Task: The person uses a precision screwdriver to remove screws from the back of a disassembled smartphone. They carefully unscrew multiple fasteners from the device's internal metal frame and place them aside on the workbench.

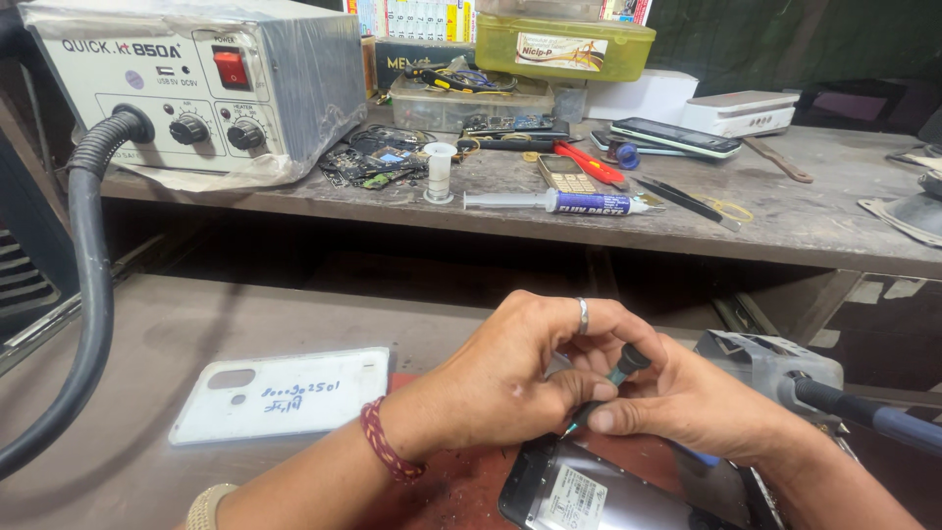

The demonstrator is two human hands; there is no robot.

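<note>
Grey metal boxes in the hot-air station (196,83) at ten o'clock, its black hose (88,294) trailing down to eight. Below it, at seven o'clock, a white back cover (285,393) is laid flat on the lower bench (147,314). At six o'clock an opened phone (608,491) is seen face-down under the hands, just below them. A small screwdriver (613,378) is pinched between both hands: the left hand (500,378) is closed around its shaft near the tip, the right hand (687,397) is clamped on the dark cap. A screw-driving step on the phone seems to be in hand; the tip must next be seated squarely and turned without slipping. On the shelf at twelve o'clock a syringe (559,201) is laid.
</note>
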